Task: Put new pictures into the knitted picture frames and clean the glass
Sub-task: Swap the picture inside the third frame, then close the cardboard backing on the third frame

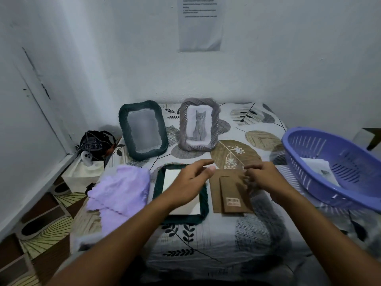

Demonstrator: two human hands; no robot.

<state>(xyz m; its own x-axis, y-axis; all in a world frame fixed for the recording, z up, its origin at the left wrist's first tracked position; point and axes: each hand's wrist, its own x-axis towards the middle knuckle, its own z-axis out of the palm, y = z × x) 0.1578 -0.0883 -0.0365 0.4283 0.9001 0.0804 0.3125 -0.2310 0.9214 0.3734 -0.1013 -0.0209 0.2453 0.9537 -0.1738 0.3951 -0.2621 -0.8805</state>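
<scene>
The left hand [190, 180] is held above the flat frame [181, 194], fingers spread and nearly straight, thumb out to the right; nothing is gripped, and whether the palm touches the frame cannot be told. The right hand [262, 179] is blurred, its fingers loosely curled at the upper right edge of the backing board [232, 191]; whether the board is pinched or only touched cannot be told. The two hands are kept apart, with the board's top between them.

The flat frame, dark green, is laid on the bedspread [216, 234] in front of the person, its long axis running away from the viewer; a pale sheet [181, 203] is seen inside it. The brown board lies just beside it on the right, long axis the same way, a label near its close end.

Further back, a green frame [143, 130] and a grey frame [199, 126] are stood upright in portrait, facing the viewer; a kitten picture [199, 125] is shown in the grey one. A lilac cloth [121, 193] is laid left of the flat frame. A purple basket [329, 168] with a sheet inside is seen at the right.
</scene>
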